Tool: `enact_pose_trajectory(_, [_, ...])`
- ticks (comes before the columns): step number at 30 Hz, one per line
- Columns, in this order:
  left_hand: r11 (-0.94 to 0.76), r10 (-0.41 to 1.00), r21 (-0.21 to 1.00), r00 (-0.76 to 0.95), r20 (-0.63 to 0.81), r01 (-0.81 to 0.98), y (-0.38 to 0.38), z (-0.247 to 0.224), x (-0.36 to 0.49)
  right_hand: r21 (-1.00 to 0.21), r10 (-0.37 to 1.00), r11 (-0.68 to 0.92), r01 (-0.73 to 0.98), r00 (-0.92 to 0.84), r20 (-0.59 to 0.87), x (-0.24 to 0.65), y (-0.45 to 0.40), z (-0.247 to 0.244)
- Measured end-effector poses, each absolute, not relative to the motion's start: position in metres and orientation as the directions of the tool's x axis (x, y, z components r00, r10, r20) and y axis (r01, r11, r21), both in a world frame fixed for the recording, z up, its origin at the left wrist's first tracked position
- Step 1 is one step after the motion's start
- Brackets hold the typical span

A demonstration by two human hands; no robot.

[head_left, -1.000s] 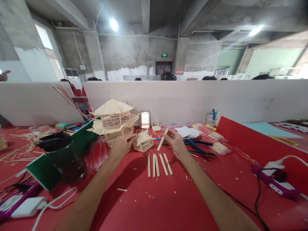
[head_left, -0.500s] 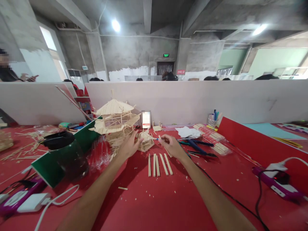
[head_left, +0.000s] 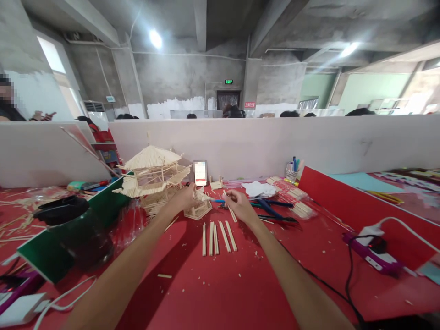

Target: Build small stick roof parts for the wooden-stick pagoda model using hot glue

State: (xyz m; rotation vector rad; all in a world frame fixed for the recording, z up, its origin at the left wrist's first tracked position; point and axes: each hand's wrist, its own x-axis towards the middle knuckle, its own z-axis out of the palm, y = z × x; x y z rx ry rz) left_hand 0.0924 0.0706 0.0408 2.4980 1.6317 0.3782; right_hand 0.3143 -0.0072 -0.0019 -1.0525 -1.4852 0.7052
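My left hand [head_left: 184,199] is closed at the far left side of a small wooden stick model [head_left: 198,211], gripping its upper part; some fingertips are hidden behind it. My right hand [head_left: 239,205] pinches a thin wooden stick [head_left: 233,214] that slants down toward me. Between the hands lies a slim blue object [head_left: 217,200], too small to name, its end close to the right fingers. Several cut wooden sticks [head_left: 216,238] lie in a loose row in front of the hands. A larger tiered stick pavilion [head_left: 151,176] stands behind my left forearm.
A lit phone [head_left: 200,173] leans on the white partition [head_left: 240,142]. Pliers [head_left: 275,204], white tissue [head_left: 258,189] and bagged sticks [head_left: 299,199] lie to the right. At left stand a dark-lidded jug [head_left: 75,229] and green board [head_left: 44,259]. Power strips with cables lie on both sides.
The whole view has shifted, with things now further left. My left hand has closed in on the small model's upper part. The right hand stays beside the blue object with the stick.
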Motion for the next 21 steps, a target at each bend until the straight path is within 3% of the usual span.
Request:
enact_pose_trajectory(4, [-0.42, 0.904, 0.212, 0.388, 0.179, 0.882, 0.066, 0.047, 0.091, -0.925, 0.93, 0.364, 0.108, 0.021, 0.368, 0.317, -0.007, -0.002])
enact_pose_trajectory(11, [-0.515, 0.816, 0.196, 0.407, 0.411, 0.834, 0.071, 0.091, 0.124, -0.952, 0.966, 0.251, -0.178, -0.014, 0.257, 0.323, -0.011, 0.006])
enact_pose_trajectory(16, [-0.597, 0.789, 0.195, 0.525, 0.319, 0.778, 0.096, 0.088, 0.188, -0.875, 0.959, 0.28, -0.394, 0.085, 0.269, 0.335, -0.015, 0.018])
enact_pose_trajectory(21, [-0.665, 0.742, 0.204, 0.601, 0.297, 0.719, 0.119, 0.058, 0.242, -0.812, 0.922, 0.378, -0.445, 0.259, 0.288, 0.347, -0.012, 0.023])
